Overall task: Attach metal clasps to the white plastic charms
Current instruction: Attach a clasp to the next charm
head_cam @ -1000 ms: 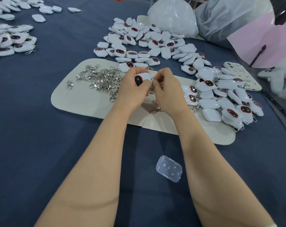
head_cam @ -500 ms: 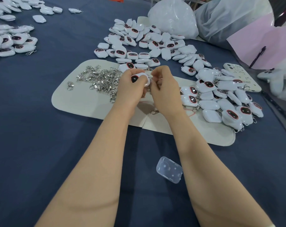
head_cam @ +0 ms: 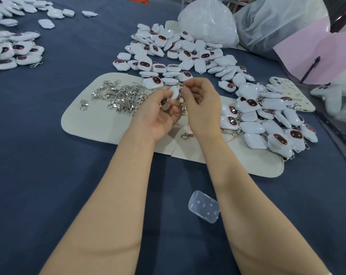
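White charm (head_cam: 173,93) between both hands (head_cam: 158,117) (head_cam: 203,108)

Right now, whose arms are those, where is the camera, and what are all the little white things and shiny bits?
There is no machine here. These are a person's two bare arms, filmed by one camera worn on their head and looking down. The left hand holds a small white plastic charm. The right hand seems to pinch a silver metal clasp at the charm's edge, but that spot is blurry. On the dark blue tablecloth lies a beige mat with a heap of loose silver clasps. Behind the mat is a pile of white charms. To the right are finished charms with clasps on. Near the arms lies a little clear plastic case.
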`<state>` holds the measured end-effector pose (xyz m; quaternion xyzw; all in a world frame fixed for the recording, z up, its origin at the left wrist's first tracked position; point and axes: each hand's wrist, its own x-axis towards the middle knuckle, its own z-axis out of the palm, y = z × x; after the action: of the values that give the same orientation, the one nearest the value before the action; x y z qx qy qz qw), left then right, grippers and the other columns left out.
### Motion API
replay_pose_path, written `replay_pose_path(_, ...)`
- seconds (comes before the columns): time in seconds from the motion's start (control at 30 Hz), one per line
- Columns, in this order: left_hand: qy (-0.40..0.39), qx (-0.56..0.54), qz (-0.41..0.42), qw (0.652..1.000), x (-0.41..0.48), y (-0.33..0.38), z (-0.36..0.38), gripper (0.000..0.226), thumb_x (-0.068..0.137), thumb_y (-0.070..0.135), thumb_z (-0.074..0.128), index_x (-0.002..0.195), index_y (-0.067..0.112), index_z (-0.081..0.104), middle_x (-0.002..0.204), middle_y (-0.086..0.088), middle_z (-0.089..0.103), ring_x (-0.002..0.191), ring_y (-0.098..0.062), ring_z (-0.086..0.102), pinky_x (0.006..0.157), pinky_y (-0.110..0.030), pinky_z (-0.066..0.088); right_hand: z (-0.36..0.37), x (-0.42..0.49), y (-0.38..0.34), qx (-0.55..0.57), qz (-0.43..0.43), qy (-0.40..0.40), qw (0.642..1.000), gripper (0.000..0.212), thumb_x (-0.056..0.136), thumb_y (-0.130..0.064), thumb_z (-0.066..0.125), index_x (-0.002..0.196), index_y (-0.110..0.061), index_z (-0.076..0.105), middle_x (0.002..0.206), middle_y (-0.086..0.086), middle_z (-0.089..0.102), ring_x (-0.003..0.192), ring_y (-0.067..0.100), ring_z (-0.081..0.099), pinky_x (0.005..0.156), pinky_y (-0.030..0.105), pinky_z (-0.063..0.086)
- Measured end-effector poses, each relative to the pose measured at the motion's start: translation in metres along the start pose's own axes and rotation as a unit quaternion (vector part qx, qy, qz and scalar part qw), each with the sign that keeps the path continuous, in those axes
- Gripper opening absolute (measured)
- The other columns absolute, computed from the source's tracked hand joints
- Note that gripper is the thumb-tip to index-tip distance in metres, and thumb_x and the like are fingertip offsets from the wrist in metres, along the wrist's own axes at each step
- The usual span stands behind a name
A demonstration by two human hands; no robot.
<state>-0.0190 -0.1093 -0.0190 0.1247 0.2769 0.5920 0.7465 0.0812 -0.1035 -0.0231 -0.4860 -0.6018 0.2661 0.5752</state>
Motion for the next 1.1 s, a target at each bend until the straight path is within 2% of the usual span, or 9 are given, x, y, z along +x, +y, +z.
replay_pose_path(0.13,0.016,0.015,0.005,1.0,0.001,-0.001,0.0,0.014,0.092,0.004,0.047,0.08,0.009,0.047,0.07,-0.002,0.043,0.04,-0.004,0.048,0.043,-0.013,0.043,-0.001,0.001,0.0,-0.034,-0.01,-0.002,0.999,0.013,0.09,-0.005,0.058,0.091,-0.018,0.06,0.079,-0.016,0.059,0.074,-0.002,0.056,0.075,0.013,0.047)
replay_pose_path(0.3,0.022,0.042,0.011,0.999,-0.001,-0.002,0.002,0.02,0.092,0.004,0.048,0.073,0.01,0.046,0.055,-0.001,0.048,0.039,-0.005,0.048,0.042,-0.013,0.043,-0.001,0.0,0.001,-0.053,-0.02,0.012,0.998,0.012,0.092,-0.007,0.056,0.09,-0.019,0.059,0.076,-0.018,0.058,0.069,-0.006,0.053,0.07,0.012,0.044)
replay_pose_path(0.43,0.028,0.035,0.002,0.999,-0.001,-0.003,0.003,0.014,0.093,0.006,0.046,0.079,0.01,0.045,0.051,-0.002,0.052,0.037,-0.005,0.046,0.041,-0.014,0.041,-0.001,-0.001,-0.001,-0.065,-0.028,0.027,0.997,0.01,0.092,-0.007,0.055,0.092,-0.013,0.062,0.075,-0.017,0.057,0.068,-0.002,0.053,0.07,0.015,0.044)
replay_pose_path(0.57,0.056,0.088,0.047,0.993,0.002,-0.007,0.004,0.008,0.092,0.004,0.047,0.089,0.011,0.047,0.059,-0.002,0.049,0.036,-0.004,0.043,0.04,-0.015,0.039,-0.003,0.001,0.0,-0.14,-0.048,-0.005,0.989,0.012,0.094,-0.006,0.049,0.099,-0.003,0.06,0.086,0.0,0.059,0.079,0.014,0.052,0.073,0.022,0.04)
replay_pose_path(0.67,0.128,0.256,0.178,0.941,0.005,-0.008,0.001,0.014,0.089,0.003,0.053,0.092,0.016,0.048,0.072,-0.002,0.052,0.039,-0.003,0.044,0.044,-0.019,0.039,-0.003,0.004,0.002,-0.202,-0.045,-0.05,0.977,0.015,0.096,-0.006,0.045,0.1,-0.002,0.059,0.092,0.007,0.061,0.083,0.018,0.05,0.072,0.026,0.036)
replay_pose_path(0.83,0.121,0.469,0.331,0.81,0.004,-0.011,-0.004,0.022,0.087,0.009,0.059,0.097,0.025,0.047,0.08,0.01,0.055,0.059,0.001,0.053,0.06,-0.019,0.046,-0.008,0.007,0.006,-0.243,-0.017,-0.116,0.963,0.013,0.095,-0.007,0.044,0.097,-0.004,0.056,0.087,0.008,0.06,0.076,0.028,0.055,0.073,0.038,0.045)
replay_pose_path(0.87,0.12,0.483,0.339,0.798,0.004,-0.012,-0.004,0.022,0.087,0.009,0.059,0.099,0.025,0.048,0.082,0.012,0.055,0.063,0.004,0.053,0.065,-0.017,0.046,-0.009,0.007,0.007,-0.246,-0.014,-0.129,0.961,0.013,0.094,-0.007,0.045,0.099,-0.005,0.056,0.087,0.007,0.059,0.076,0.026,0.055,0.074,0.036,0.045)
replay_pose_path(0.97,0.134,0.429,0.275,0.85,0.007,-0.013,-0.004,0.02,0.089,0.011,0.058,0.103,0.022,0.05,0.092,-0.001,0.061,0.074,-0.012,0.063,0.073,-0.03,0.053,-0.007,0.004,0.01,-0.226,0.012,-0.146,0.963,0.019,0.09,-0.007,0.051,0.108,-0.009,0.056,0.093,0.002,0.056,0.08,0.016,0.049,0.075,0.022,0.038)
replay_pose_path(1.1,0.13,0.243,0.166,0.947,0.008,-0.011,-0.002,0.008,0.092,0.008,0.054,0.089,0.015,0.053,0.053,0.005,0.058,0.043,-0.004,0.051,0.047,-0.018,0.044,-0.002,0.003,0.009,-0.125,0.054,-0.08,0.988,0.007,0.091,-0.01,0.054,0.095,-0.016,0.056,0.084,-0.01,0.057,0.084,0.009,0.053,0.078,0.017,0.04)
